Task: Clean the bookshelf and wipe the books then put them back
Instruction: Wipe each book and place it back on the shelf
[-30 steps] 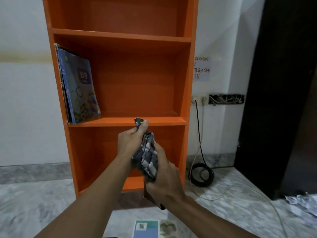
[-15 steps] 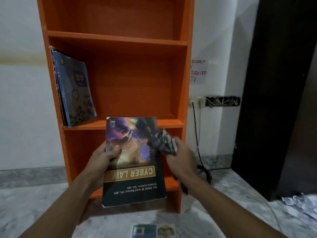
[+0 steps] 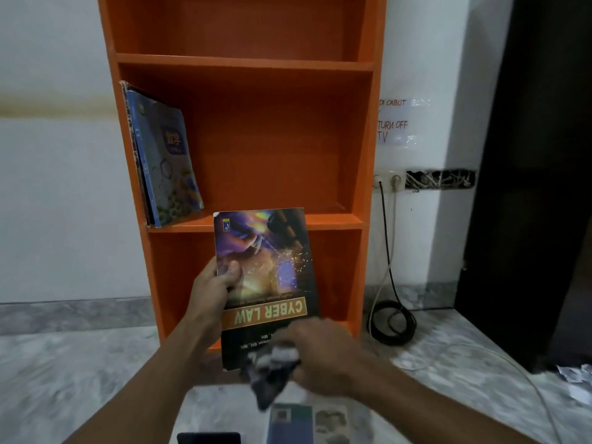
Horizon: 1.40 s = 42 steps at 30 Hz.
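An orange bookshelf [image 3: 365,155] stands against the white wall. My left hand [image 3: 213,288] grips the left edge of a book titled CYBER LAW [image 3: 272,277], held upside down in front of the lower shelf. My right hand [image 3: 317,350], blurred by motion, grips a grey striped cloth [image 3: 272,370] against the book's lower cover. A couple of blue books [image 3: 166,155] lean against the left wall of the middle shelf.
Another book [image 3: 307,421] lies on the marble floor below my hands, with a dark object [image 3: 208,439] at the bottom edge. A coiled black cable [image 3: 392,322] hangs from a wall socket [image 3: 387,179] right of the shelf. A dark door [image 3: 538,187] stands at right.
The book was turned to face me, held by my left hand. My right hand swept the cloth from the cover's top right down to its bottom.
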Tool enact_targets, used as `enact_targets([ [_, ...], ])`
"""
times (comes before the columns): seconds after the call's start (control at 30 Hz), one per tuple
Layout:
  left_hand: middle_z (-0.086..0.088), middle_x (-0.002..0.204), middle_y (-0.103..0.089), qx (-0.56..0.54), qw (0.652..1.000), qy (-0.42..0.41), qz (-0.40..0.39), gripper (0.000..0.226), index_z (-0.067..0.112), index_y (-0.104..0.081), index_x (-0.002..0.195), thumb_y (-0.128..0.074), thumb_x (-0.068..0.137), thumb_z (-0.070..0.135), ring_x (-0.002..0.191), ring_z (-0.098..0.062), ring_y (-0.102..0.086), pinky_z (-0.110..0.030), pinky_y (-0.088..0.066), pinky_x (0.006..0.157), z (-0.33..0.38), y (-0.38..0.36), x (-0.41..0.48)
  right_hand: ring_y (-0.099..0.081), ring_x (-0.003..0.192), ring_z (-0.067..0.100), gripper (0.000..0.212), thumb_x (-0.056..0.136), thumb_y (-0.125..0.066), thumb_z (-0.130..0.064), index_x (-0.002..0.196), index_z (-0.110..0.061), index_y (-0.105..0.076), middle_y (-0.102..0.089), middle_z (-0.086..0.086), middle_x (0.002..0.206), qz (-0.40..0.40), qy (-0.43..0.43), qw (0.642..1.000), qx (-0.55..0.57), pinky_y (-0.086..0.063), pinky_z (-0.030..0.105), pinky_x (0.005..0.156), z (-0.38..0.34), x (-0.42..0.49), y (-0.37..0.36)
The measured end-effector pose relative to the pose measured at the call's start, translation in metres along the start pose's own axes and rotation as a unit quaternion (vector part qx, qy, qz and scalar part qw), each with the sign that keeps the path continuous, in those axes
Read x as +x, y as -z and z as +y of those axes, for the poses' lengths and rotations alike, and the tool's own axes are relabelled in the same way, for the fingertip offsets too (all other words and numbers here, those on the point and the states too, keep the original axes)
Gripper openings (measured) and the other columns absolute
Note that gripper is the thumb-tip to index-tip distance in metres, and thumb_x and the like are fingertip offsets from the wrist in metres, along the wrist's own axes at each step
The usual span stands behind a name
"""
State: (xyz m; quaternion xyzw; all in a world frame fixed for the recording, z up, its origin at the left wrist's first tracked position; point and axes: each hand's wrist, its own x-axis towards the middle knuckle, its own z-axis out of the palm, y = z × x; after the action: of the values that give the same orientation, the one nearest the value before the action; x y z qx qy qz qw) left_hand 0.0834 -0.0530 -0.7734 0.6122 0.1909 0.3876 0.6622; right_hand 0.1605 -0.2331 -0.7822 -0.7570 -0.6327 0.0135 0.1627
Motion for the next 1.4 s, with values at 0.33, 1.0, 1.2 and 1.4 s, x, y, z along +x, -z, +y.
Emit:
enact_targets([
  [0.33,-0.016,0.103,-0.074,-0.038,0.996,0.054,-0.052,0.025,0.013,-0.067,0.11,-0.045,0.101,0.021,0.09,-0.033,-0.072,-0.039,-0.057,0.069,0.006,-0.016,-0.008,-0.049,0.116,0.023,0.049,0.075,-0.068,-0.023,0.122,-0.033,-0.057,-0.053,0.002,0.129,0.294,-0.03,0.944,-0.148,-0.044,0.048,0.096,0.002,0.049,0.028],
  [1.0,-0.02,0.101,-0.07,-0.102,0.993,0.055,-0.027,0.029,0.008,-0.066,0.106,-0.044,0.101,0.028,0.081,-0.029,-0.069,-0.039,-0.056,0.07,0.003,-0.021,-0.005,-0.056,0.1,0.025,0.028,0.082,-0.059,-0.03,0.109,-0.027,-0.068,-0.061,0.002,0.108,0.121,0.088,0.967,-0.207,-0.051,0.037,0.078,-0.001,0.019,-0.013],
  [1.2,-0.017,0.096,-0.072,-0.04,0.999,0.014,0.014,0.028,0.01,-0.069,0.099,-0.046,0.102,0.026,0.087,-0.034,-0.066,-0.041,-0.055,0.074,-0.003,-0.011,0.0,-0.06,0.096,0.02,0.039,0.074,-0.058,-0.006,0.104,-0.029,-0.067,-0.067,-0.002,0.101,0.13,-0.031,0.985,0.108,-0.053,0.04,0.082,-0.011,0.021,0.034],
  [1.4,-0.023,0.1,-0.071,-0.042,0.998,0.045,-0.016,0.033,0.006,-0.067,0.108,-0.044,0.102,0.029,0.089,-0.035,-0.066,-0.042,-0.055,0.079,-0.002,-0.014,-0.002,-0.046,0.102,0.019,0.04,0.076,-0.067,-0.008,0.114,-0.023,-0.068,-0.053,0.0,0.109,0.41,-0.035,0.909,-0.072,-0.044,0.036,0.085,0.016,0.045,0.071],
])
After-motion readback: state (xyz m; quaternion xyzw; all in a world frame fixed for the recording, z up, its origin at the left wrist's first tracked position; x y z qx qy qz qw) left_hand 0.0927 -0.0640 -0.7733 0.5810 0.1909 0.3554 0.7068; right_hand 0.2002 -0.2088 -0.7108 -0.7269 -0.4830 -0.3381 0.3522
